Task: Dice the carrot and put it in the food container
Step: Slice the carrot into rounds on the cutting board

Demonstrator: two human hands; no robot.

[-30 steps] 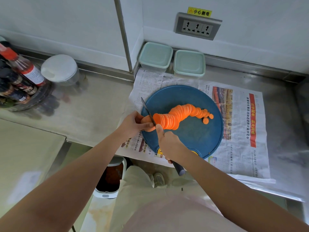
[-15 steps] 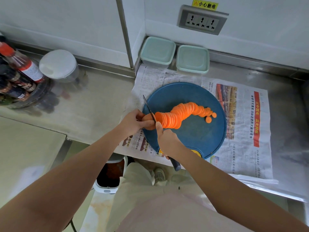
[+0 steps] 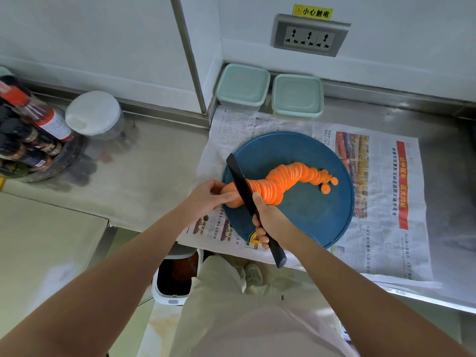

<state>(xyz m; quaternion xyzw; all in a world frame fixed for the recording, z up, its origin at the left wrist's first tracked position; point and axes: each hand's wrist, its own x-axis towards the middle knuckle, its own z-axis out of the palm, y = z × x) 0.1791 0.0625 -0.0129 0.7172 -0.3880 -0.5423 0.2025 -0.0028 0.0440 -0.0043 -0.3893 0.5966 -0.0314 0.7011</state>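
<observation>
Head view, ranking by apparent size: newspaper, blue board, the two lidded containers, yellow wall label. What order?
1. Newspaper
2. Board
3. Left container and right container: they look alike, so no ranking between them
4. Label

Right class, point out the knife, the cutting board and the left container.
knife point(image 3: 238, 176), head view, black blade.
cutting board point(image 3: 309, 220), head view, bare blue surface.
left container point(image 3: 243, 85), head view, lid centre.
</observation>
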